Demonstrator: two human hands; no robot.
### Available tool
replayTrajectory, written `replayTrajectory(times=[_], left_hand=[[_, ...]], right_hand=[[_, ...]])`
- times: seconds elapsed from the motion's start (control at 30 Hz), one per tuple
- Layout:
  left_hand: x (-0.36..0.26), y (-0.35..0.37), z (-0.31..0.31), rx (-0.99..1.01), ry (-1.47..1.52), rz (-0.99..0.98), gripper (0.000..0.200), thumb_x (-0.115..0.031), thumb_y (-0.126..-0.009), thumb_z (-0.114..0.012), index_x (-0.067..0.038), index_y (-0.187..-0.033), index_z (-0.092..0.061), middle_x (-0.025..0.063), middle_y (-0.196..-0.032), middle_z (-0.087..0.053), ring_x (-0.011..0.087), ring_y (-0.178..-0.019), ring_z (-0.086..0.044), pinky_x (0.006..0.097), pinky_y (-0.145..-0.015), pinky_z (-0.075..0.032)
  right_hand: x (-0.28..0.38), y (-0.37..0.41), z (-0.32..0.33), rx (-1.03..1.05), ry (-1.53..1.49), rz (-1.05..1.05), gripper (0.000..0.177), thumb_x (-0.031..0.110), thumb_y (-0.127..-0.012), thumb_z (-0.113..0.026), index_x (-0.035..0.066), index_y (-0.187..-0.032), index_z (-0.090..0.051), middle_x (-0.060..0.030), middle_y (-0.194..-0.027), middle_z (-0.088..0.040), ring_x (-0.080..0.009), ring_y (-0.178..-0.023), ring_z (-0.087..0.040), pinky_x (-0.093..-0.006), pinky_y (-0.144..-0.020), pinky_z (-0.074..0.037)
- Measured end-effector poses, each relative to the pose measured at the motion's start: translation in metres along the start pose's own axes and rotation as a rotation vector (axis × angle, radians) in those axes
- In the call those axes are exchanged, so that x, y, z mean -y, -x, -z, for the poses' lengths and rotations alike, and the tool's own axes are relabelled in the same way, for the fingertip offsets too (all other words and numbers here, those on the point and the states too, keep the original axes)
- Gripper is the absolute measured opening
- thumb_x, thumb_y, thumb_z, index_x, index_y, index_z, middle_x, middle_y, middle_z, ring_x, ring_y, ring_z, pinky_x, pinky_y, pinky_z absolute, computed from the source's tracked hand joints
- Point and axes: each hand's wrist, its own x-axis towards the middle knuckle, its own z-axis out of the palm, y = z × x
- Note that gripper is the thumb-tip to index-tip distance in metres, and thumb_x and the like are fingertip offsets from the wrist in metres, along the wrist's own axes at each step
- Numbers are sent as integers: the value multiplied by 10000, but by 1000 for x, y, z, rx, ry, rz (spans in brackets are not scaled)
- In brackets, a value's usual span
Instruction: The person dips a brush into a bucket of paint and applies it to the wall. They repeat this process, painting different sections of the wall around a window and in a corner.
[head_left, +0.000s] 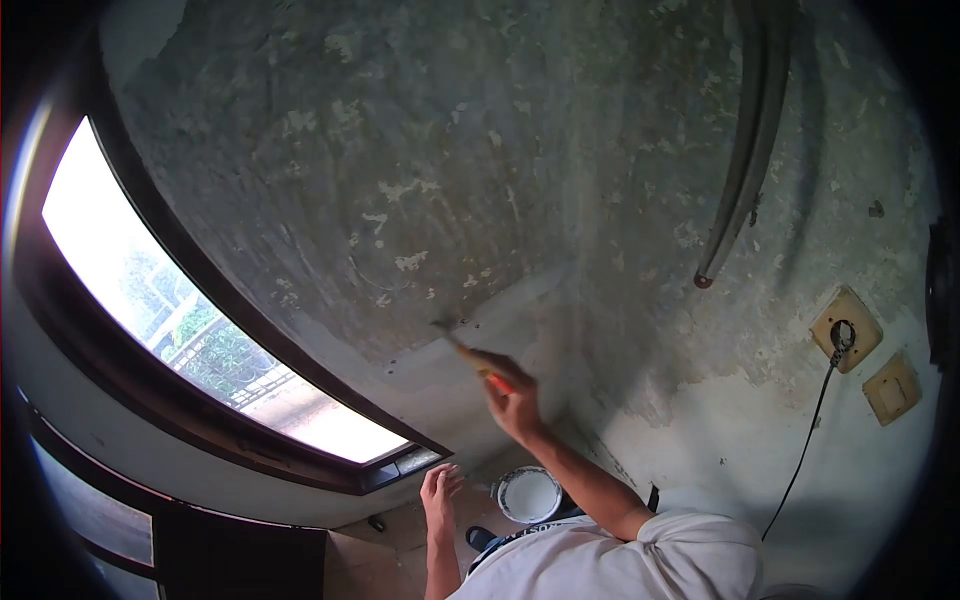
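My right hand (512, 393) is wrapped round the handle of a scraper-like tool (462, 350), whose thin dark end is at the stained grey wall (400, 200). The exact shape of the tool's end is hard to make out. Pale chipped patches dot the wall above it, and a lighter band runs below. Lower down, my left hand (440, 482) is held in the air near the window's bottom corner, fingers curled but apart, with nothing in it. Between my arms, a bucket (530, 495) with white contents stands on the floor.
At the left is a dark-framed window (230, 350). A socket (846, 330) with a plugged-in black cable (805, 455) and a switch plate (892, 389) are on the right wall. A long dark strip (745, 160) hangs at upper right. A sandal (481, 538) shows below.
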Motion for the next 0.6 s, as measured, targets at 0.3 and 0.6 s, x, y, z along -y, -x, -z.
replayTrajectory(times=[0.3,0.6], left_hand=[[-13,4,31,141,-133,37,291,-254,-1178,-565,-39,-1314,-704,110,-1275,-773,217,-1101,-771,352,-957,-596],[-33,-17,76,113,-133,-39,318,-254,-1185,-547,-9,-1324,-696,141,-1264,-776,230,-1158,-748,380,-969,-607]], right_hand=[[-36,-15,32,-357,287,-30,316,-9,-1031,-691,16,-1340,-752,-169,-1237,-777,-315,-1092,-760,-393,-923,-587],[57,52,-124,86,-91,-15,319,56,-1005,-797,29,-1320,-754,-169,-1211,-784,-291,-1095,-778,-364,-947,-597]])
